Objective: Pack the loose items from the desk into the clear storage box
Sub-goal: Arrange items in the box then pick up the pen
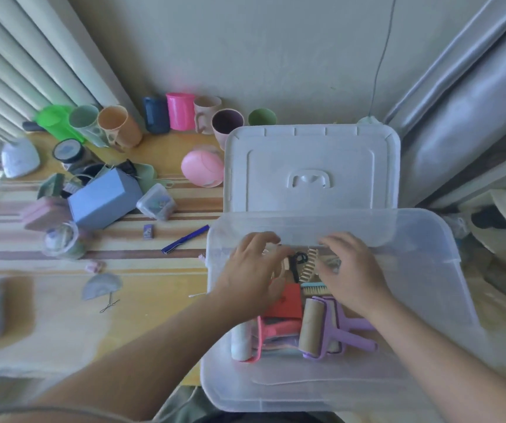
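Inside the clear plastic storage box, both hands work among the packed items. The left hand hovers with fingers spread and loosely curved near the box's far wall; whether they hold anything cannot be told, as the hand hides what lies beneath it. The right hand reaches in beside it, fingers slightly curled over a blurred small object; a grip cannot be confirmed.

Between the hands lie a black clip and a cream toothed comb. Nearer the box's near wall sit a red card, a teal brush, a purple-handled lint roller with a brown cardboard core and a pink-handled lint roller with a white roll.

The box stands at the near right corner of the striped yellow surface, its white lid lying just beyond its far wall.

Loose items remain on the surface to the left: a blue pen near the box, a small clear container of clips, a blue-grey rectangular box, a pink oval case beside the lid, a grey fan-shaped piece and a hairpin. A row of coloured cups lines the far edge.
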The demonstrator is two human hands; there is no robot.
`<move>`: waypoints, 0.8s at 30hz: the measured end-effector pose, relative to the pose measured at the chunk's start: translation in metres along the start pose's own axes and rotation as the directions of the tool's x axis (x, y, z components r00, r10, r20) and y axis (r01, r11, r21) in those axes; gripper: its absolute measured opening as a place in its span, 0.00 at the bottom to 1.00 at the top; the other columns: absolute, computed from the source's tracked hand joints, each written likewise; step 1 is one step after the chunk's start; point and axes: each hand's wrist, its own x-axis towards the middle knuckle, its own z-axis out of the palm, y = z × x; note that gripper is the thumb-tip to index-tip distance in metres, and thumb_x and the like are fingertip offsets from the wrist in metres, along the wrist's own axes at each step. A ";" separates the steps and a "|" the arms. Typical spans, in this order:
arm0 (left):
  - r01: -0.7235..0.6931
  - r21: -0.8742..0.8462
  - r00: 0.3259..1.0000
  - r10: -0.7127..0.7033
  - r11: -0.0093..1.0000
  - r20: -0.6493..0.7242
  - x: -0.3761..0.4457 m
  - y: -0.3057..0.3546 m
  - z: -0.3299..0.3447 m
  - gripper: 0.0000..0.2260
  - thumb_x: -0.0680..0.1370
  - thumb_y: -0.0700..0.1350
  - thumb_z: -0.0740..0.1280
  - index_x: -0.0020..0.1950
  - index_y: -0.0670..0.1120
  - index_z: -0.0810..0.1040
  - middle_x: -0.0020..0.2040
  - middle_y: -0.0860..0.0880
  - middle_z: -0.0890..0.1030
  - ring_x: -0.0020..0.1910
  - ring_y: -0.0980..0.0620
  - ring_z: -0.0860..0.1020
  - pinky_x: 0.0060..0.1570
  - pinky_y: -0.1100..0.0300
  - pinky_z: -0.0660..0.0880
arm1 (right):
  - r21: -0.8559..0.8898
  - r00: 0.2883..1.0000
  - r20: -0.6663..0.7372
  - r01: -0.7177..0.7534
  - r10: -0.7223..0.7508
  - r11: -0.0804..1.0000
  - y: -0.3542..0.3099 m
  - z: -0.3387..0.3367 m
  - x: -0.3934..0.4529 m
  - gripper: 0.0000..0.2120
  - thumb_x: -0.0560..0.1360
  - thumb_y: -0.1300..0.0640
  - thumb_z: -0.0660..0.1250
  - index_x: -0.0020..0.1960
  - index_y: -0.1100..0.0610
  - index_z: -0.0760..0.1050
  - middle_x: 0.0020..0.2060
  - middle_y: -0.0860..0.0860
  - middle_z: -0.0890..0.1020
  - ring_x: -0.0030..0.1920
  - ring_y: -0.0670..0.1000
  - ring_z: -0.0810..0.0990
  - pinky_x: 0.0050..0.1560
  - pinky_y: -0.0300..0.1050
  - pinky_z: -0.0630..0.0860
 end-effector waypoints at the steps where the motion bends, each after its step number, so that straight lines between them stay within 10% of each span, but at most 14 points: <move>1: -0.023 -0.019 0.998 0.021 1.000 -0.066 -0.002 -0.007 -0.010 0.21 0.74 0.48 0.68 0.68 0.56 0.76 0.67 0.50 0.72 0.68 0.46 0.68 0.64 0.48 0.71 | 0.017 0.997 -0.041 0.066 -0.065 0.998 -0.024 -0.002 0.005 0.17 0.72 0.61 0.76 0.60 0.56 0.82 0.57 0.52 0.80 0.60 0.56 0.78 0.65 0.48 0.73; 8: 0.118 -0.075 0.903 -0.139 0.990 -0.408 -0.041 -0.114 -0.077 0.17 0.74 0.39 0.73 0.63 0.50 0.80 0.62 0.49 0.76 0.63 0.47 0.71 0.63 0.56 0.68 | 0.067 0.940 -0.084 0.337 -0.332 0.939 -0.181 0.053 0.057 0.16 0.73 0.58 0.70 0.60 0.57 0.83 0.55 0.52 0.81 0.58 0.57 0.78 0.62 0.46 0.74; 16: 0.580 0.007 0.810 -0.576 0.814 -0.108 -0.169 -0.301 -0.072 0.20 0.73 0.40 0.71 0.62 0.55 0.81 0.60 0.51 0.76 0.62 0.43 0.71 0.64 0.45 0.72 | 0.094 0.884 0.340 0.308 -0.321 0.947 -0.307 0.196 0.084 0.14 0.76 0.61 0.67 0.60 0.54 0.82 0.54 0.50 0.81 0.57 0.56 0.76 0.54 0.50 0.77; 24: 0.643 0.050 0.761 -0.645 0.764 0.067 -0.191 -0.389 -0.069 0.35 0.74 0.36 0.66 0.78 0.60 0.64 0.65 0.46 0.73 0.59 0.39 0.75 0.56 0.46 0.77 | -0.172 0.682 0.731 0.203 -0.013 0.964 -0.334 0.332 0.067 0.16 0.80 0.49 0.67 0.67 0.50 0.75 0.65 0.50 0.73 0.68 0.57 0.71 0.59 0.58 0.78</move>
